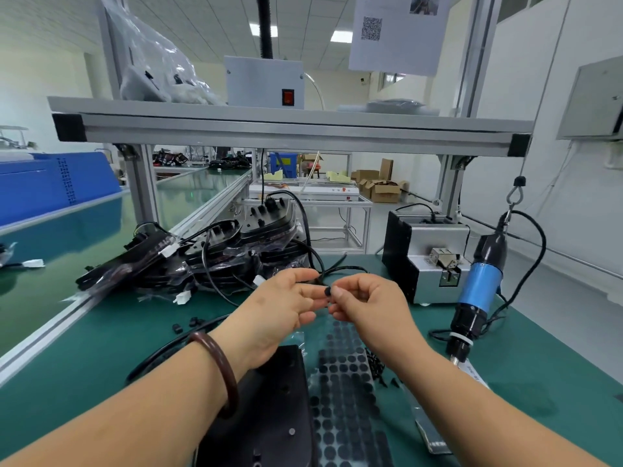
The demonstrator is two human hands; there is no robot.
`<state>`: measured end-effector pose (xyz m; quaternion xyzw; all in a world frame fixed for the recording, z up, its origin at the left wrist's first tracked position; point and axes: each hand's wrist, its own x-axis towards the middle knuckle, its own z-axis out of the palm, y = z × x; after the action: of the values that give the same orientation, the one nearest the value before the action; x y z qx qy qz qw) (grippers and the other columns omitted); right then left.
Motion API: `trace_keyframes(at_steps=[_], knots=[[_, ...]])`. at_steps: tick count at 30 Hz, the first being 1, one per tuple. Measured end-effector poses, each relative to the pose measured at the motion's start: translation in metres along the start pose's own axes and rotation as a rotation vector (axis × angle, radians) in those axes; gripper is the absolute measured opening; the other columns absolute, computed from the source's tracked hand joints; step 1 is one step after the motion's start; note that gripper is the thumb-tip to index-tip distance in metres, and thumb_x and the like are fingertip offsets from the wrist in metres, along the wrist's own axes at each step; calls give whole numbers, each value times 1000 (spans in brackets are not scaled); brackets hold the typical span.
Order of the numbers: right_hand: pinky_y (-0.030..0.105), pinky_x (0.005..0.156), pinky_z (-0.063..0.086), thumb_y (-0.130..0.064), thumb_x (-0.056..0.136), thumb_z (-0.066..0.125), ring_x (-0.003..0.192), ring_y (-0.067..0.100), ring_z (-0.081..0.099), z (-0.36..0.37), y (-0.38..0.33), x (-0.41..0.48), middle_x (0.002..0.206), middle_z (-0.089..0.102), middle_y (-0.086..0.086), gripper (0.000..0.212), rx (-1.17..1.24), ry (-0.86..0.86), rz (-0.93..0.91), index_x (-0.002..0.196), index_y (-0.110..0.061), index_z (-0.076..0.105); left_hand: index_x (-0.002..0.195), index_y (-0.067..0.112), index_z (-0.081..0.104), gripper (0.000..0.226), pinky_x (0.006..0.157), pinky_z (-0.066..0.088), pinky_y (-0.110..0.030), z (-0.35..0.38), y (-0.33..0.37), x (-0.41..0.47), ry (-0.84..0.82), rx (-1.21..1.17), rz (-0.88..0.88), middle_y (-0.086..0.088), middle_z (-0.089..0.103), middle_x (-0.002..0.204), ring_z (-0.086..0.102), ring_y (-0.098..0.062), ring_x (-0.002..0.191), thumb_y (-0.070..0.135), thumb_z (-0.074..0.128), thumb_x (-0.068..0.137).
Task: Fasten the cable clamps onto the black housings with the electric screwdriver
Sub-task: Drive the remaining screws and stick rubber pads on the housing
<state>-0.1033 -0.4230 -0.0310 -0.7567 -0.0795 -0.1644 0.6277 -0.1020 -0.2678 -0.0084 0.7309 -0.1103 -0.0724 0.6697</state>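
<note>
Right hand (365, 306) pinches a small black cable clamp (326, 292), left hand (279, 306) grip unclear; judged light, stiff, droppable, best held by its edges.

This is a factory assembly workstation. Indicators: a table (539, 382) covered with green matting, an aluminium-profile frame (290, 129) carrying a shelf, a suspended electric screwdriver (480, 288), a screw feeder (428, 261), stacked black housings (219, 254), an adjoining conveyor line (199, 187), a posted sheet with QR code (397, 32), and cardboard boxes (381, 190) behind.
</note>
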Motion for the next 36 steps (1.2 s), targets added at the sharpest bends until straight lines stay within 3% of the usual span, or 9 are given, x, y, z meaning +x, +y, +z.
trace_keyframes(at_steps=[5,11,15,19,22,27,33,36], knots=[[23,63,56,-9,87,69,67,16,70,10,-8,-4,69,71,4,6,-70,-42,-22,82,-12,67,125,19,46,46,86,48,-25,-12,6,-11,-25,196,46,0,68,108,62,-9,105,-10,38,91],[21,61,53,-11,89,67,58,7,64,20,-18,-13,63,68,0,12,-209,-215,-40,77,-12,64,123,25,47,46,85,50,-24,-29,11,-28,-44,403,65,4,68,105,61,-6,101,-7,41,91],[22,63,51,-10,89,67,61,11,59,24,-23,-21,63,63,0,16,-175,-328,2,75,-13,62,120,22,50,42,79,51,-24,-38,5,-39,-47,363,26,-4,68,108,63,-12,99,-7,38,92],[16,53,44,-7,89,66,53,6,51,29,-25,-32,57,57,-5,20,-119,-384,58,71,-13,61,113,20,53,38,69,50,-20,-43,-6,-50,-34,254,-34,-6,70,104,66,-12,89,-8,37,92],[17,55,45,-6,90,64,52,4,51,34,-24,-39,59,56,-3,20,-127,-402,87,71,-13,60,111,21,55,39,66,51,-22,-47,-13,-58,-23,188,-76,-6,71,102,69,-12,88,-8,38,90],[18,55,45,-5,91,62,54,5,51,38,-19,-49,59,55,-3,21,-135,-398,129,71,-12,59,115,20,53,39,66,53,-24,-47,-23,-69,9,131,-90,-2,72,99,71,-14,85,-6,37,92],[19,55,42,-6,92,61,53,6,49,36,-15,-56,57,53,-6,25,-96,-362,166,68,-14,58,122,24,45,38,69,52,-20,-42,-29,-79,39,185,-38,2,64,113,68,-12,91,-2,37,96],[20,51,39,-6,91,62,49,6,46,32,-17,-57,54,52,-5,27,-38,-368,222,66,-14,57,121,21,47,35,67,52,-18,-45,-32,-83,69,180,-29,1,66,107,67,-11,91,-2,38,97]])
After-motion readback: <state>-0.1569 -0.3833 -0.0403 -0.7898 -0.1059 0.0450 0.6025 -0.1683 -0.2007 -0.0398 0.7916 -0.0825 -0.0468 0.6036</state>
